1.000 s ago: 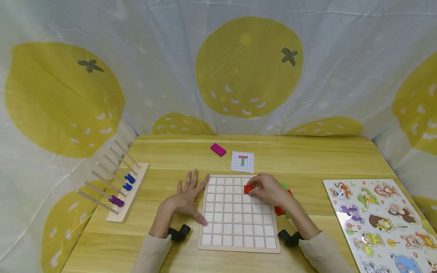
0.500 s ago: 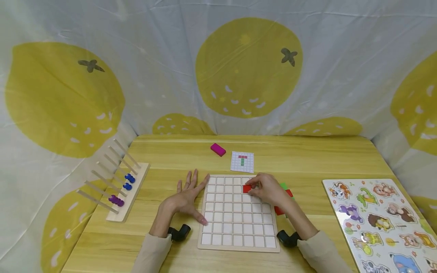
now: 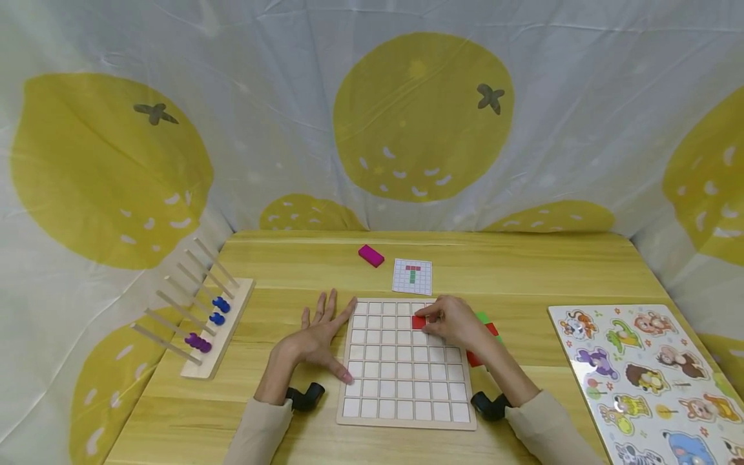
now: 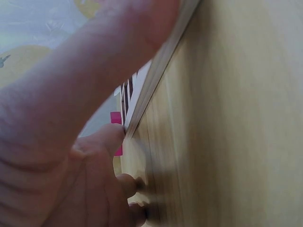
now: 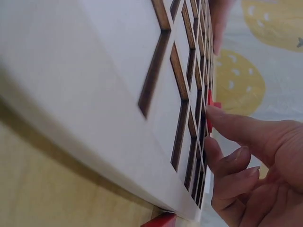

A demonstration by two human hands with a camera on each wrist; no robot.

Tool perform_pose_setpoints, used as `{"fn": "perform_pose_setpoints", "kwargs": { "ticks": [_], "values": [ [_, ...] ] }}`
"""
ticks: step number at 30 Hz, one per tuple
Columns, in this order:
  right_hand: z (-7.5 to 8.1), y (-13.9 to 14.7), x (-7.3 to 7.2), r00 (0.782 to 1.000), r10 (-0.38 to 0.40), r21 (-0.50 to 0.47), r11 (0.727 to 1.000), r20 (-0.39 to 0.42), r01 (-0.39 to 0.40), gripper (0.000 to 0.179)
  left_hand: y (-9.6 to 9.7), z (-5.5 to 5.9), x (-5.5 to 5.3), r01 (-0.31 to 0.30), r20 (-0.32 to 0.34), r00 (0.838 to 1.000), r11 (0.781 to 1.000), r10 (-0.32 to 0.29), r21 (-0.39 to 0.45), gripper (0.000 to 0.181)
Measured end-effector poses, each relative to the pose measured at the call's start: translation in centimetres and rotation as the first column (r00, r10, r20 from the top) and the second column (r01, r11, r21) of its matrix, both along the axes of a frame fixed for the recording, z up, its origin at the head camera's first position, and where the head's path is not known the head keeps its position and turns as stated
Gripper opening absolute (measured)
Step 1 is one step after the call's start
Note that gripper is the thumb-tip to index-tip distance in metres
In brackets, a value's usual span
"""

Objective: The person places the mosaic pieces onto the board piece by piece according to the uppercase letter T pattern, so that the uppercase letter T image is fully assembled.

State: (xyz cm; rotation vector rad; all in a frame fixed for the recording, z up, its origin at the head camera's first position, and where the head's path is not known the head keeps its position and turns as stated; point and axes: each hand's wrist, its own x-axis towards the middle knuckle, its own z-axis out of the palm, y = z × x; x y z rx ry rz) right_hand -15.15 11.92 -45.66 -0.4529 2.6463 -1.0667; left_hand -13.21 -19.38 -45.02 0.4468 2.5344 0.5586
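Observation:
A wooden grid board (image 3: 407, 426) with square white cells lies in the middle of the table. My right hand (image 3: 456, 321) pinches a red square tile (image 3: 418, 322) between thumb and fingers over the second row from the top, right of centre. In the right wrist view the red tile (image 5: 209, 111) sits at the thumb tip, close over the grid. My left hand (image 3: 314, 339) lies with its fingers spread at the board's left side, thumb and index fingertip at its edge. Beside the board's right edge, partly under my right forearm, are red tiles (image 3: 474, 358) and green tiles (image 3: 482, 317).
Behind the board lie a card (image 3: 412, 287) printed with a red and green T and a magenta block (image 3: 371, 256). A wooden peg stand (image 3: 217, 352) with blue and purple beads stands at left. An animal puzzle board (image 3: 633, 387) lies at right.
The red tile in my right hand has shifted slightly left over the grid. My left hand has stayed in place at the board's edge.

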Motion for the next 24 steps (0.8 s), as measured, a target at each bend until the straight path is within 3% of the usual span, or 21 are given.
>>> {"fn": "perform_pose_setpoints", "kwargs": {
  "ticks": [6, 14, 24],
  "values": [
    [0.5, 1.9, 0.3, 0.996, 0.084, -0.041, 0.996, 0.017, -0.084, 0.036, 0.0, 0.0, 0.0, 0.006, 0.000, 1.000, 1.000, -0.006, 0.002, 0.149],
    [0.6, 6.6, 1.7, 0.995, 0.092, -0.105, 0.990, -0.034, -0.095, 0.031, 0.0, 0.1, 0.1, 0.001, 0.003, 1.000, 1.000, -0.001, 0.002, 0.150],
    [0.3, 10.1, 2.6, 0.991, 0.133, -0.108, 0.985, -0.007, -0.133, 0.033, 0.0, 0.1, 0.1, -0.003, 0.010, 1.000, 1.000, 0.003, 0.010, 0.149]
  ]
}}
